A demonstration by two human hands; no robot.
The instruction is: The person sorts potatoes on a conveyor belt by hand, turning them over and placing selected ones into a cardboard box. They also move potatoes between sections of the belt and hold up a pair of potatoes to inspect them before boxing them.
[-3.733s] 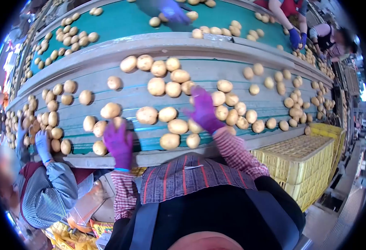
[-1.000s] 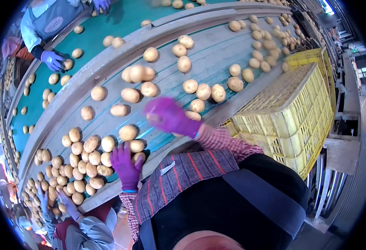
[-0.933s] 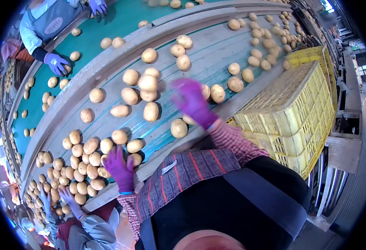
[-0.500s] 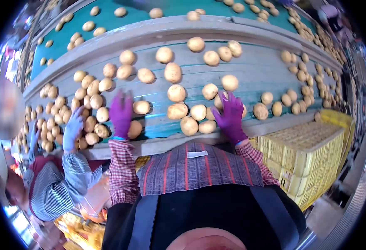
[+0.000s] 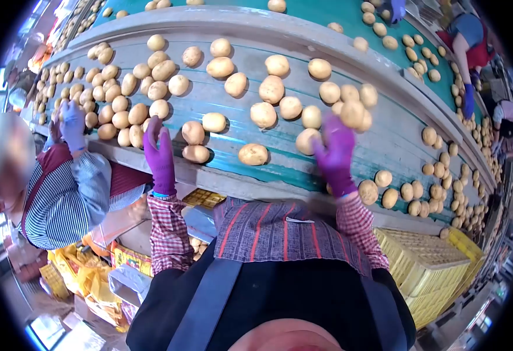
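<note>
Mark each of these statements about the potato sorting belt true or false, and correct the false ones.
1. Both of the person's hands wear purple gloves. True: the left hand and the right hand are both in purple.
2. The belt is bare. False: potatoes lie scattered all over it.
3. A yellow crate stands below the belt on the person's right. True.
4. The left hand holds a knife. False: it rests open and flat on the belt among the potatoes, with no tool.
5. The co-worker at the left wears a striped shirt. True.
</note>
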